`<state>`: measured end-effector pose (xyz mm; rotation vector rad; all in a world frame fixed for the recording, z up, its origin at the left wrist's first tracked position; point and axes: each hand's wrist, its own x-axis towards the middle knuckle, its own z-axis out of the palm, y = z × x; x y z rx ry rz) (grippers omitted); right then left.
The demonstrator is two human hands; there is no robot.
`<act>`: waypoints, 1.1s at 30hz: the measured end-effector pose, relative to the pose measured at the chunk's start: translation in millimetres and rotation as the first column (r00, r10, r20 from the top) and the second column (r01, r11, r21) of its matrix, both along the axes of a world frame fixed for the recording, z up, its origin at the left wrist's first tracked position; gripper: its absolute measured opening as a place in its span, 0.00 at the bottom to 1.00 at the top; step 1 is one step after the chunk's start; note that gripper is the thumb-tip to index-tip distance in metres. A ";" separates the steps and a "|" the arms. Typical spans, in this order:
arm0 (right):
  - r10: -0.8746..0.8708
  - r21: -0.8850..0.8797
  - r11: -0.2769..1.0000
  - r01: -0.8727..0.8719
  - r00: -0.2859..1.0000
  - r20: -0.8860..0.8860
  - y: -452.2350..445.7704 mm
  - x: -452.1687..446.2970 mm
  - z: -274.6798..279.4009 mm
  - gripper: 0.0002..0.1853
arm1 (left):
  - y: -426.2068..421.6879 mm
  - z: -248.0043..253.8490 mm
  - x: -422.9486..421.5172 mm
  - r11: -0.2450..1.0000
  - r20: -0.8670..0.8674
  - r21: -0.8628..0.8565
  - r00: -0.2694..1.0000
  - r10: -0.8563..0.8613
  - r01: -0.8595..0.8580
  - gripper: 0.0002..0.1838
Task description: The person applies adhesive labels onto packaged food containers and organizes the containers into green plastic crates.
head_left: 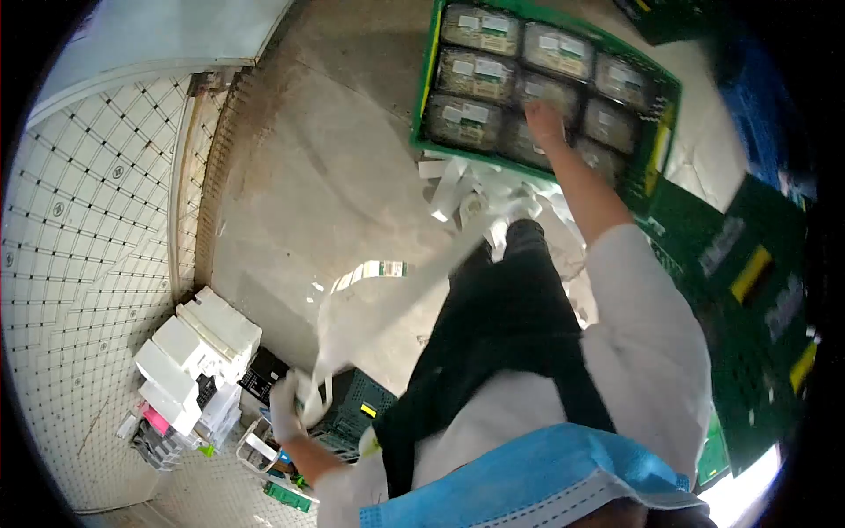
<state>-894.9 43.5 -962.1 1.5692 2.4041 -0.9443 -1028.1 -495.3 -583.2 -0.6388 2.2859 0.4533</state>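
My left hand (284,409), in a white glove, is closed round a roll of labels (310,400). A pale backing strip (396,308) trails from near the roll up toward my feet, and a length of printed labels (374,271) curls beside it. My right hand (544,121) is over a green crate (421,106), its fingers curled together at a clear plastic pack (547,91) in the middle. Whatever the fingers pinch is hidden. Around it sit several similar packs (477,75) with white and green labels.
Crumpled backing paper (466,194) lies on the floor by my feet. Dark green crates (731,255) stand at the right. White boxes (198,343) are piled at the lower left, near a dark crate (352,405). A patterned wall (97,220) runs along the left.
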 end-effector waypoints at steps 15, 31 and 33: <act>-0.303 0.086 0.910 0.406 0.791 -0.532 17.8 27.8 217.7 0.15 | -6.1 -98.7 5.7 0.906 0.228 0.308 0.947 0.224 -0.289 0.15; -0.776 0.937 0.200 -0.287 0.537 0.330 5.7 395.5 682.8 0.09 | 256.4 -42.7 -30.0 0.478 0.005 0.843 0.884 -0.467 0.248 0.20; -0.647 0.776 0.515 -0.364 0.429 0.631 0.9 388.4 629.9 0.11 | 274.9 -32.3 -21.5 0.480 -0.041 0.825 0.878 -0.477 0.299 0.20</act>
